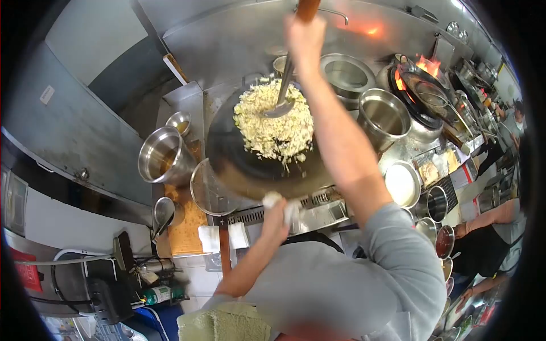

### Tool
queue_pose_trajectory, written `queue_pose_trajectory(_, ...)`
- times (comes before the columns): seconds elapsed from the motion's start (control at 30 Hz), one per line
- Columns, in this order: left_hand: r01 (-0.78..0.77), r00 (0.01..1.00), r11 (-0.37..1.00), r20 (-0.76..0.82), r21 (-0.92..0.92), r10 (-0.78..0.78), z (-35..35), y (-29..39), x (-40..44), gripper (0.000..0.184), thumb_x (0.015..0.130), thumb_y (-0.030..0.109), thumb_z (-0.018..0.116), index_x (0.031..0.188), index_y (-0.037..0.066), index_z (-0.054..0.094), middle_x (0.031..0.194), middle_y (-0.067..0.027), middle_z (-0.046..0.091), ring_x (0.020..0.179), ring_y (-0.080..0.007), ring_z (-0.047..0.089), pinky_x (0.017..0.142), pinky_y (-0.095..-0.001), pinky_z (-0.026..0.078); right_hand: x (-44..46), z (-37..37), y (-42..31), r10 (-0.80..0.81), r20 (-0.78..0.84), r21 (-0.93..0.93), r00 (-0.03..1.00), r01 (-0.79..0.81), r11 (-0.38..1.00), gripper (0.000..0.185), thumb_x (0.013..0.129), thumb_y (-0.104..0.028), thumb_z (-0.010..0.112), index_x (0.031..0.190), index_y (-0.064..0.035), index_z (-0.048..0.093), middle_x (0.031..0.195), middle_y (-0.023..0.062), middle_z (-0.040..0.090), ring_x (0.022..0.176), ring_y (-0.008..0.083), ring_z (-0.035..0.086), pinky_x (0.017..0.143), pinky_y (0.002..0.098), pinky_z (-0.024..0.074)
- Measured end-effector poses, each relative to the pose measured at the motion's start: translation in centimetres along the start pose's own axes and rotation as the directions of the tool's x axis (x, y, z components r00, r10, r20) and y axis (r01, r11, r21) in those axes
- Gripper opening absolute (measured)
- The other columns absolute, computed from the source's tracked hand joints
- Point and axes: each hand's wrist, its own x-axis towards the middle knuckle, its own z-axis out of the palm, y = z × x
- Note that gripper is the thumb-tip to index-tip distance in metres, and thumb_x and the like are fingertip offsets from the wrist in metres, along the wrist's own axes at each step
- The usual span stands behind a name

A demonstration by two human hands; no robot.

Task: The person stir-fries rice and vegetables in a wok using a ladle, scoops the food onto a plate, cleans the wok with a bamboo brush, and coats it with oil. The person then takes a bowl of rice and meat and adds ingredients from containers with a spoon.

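Observation:
My right hand (305, 42) is closed around the wooden handle of a long ladle (286, 74), its bowl resting on the food. The food (267, 128) is a pale heap with yellow and green bits that looks like fried rice; some bits seem to be in the air at its lower edge. It lies in a large dark wok (224, 133). At the wok's near rim, my left hand (276, 221) is closed on a white cloth (290, 211). The cloth and fingers hide where they meet the rim.
A wire strainer (196, 184) and a steel pot (149, 154) stand left of the wok. Another pot (369, 106) is on the right. Flames (427, 65) rise by a second wok (406, 94). A person (483, 244) works at far right.

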Motion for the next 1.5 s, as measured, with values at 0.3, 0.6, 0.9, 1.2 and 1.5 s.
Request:
queue_pose_trajectory(0.3,-0.005,0.999,0.994,-0.036,0.113,0.009,1.4,6.8,10.4,0.020,0.089,0.028,0.051,0.099,0.011,0.052,0.089,-0.0068,0.063,0.077,-0.0244,0.063,0.058,-0.0359,0.049,-2.0,-1.3,-3.1,0.127,0.245,0.333,0.961,-0.207,0.920,0.027,0.081,-0.015,0.062,0.059,-0.0108,0.046,0.047,-0.0024,0.039,0.039,0.0088,0.040,0.037,0.0261,0.0311)
queue_pose_trajectory(0.6,0.283,0.938,0.878,0.080,0.387,-0.337,-0.8,7.9,11.7,0.037,0.079,0.061,0.053,0.081,0.024,0.061,0.064,0.0040,0.058,0.055,-0.0115,0.053,0.041,-0.0288,0.038,-5.3,-4.7,3.5,0.152,0.231,0.279,0.961,-0.215,0.936,0.024,0.082,-0.004,0.063,0.063,-0.0075,0.048,0.050,-0.0040,0.040,0.038,0.0056,0.034,0.036,0.0216,0.0232)
queue_pose_trajectory(0.9,0.293,0.940,0.899,0.078,0.325,-0.334,-0.7,8.1,11.3,0.028,0.078,0.048,0.058,0.085,0.021,0.056,0.071,0.0010,0.057,0.057,-0.0142,0.052,0.043,-0.0299,0.035,-0.5,-0.4,3.8,0.076,-0.062,0.245,0.995,-0.059,0.968,0.025,0.078,-0.008,0.064,0.064,-0.0090,0.044,0.051,-0.0008,0.041,0.040,0.0098,0.040,0.038,0.0267,0.0326)
queue_pose_trajectory(1.2,0.301,0.940,0.896,0.053,0.327,-0.336,-0.1,8.6,10.8,0.026,0.076,0.045,0.059,0.084,0.020,0.054,0.076,-0.0033,0.058,0.061,-0.0179,0.053,0.043,-0.0272,0.033,-5.2,-0.4,-2.0,0.164,0.135,0.312,0.977,-0.199,0.929,0.029,0.078,-0.015,0.062,0.054,-0.0080,0.047,0.048,0.0005,0.047,0.038,0.0097,0.041,0.037,0.0287,0.0308)
queue_pose_trajectory(1.5,0.302,0.938,0.897,0.066,0.322,-0.340,-0.1,8.4,10.8,0.027,0.078,0.045,0.055,0.082,0.018,0.054,0.073,-0.0040,0.058,0.051,-0.0178,0.050,0.036,-0.0258,0.027,-8.4,-2.8,-1.7,0.061,0.136,0.092,0.989,-0.074,0.993,0.027,0.073,-0.006,0.066,0.055,-0.0064,0.046,0.049,-0.0045,0.041,0.045,0.0063,0.038,0.044,0.0254,0.0306)
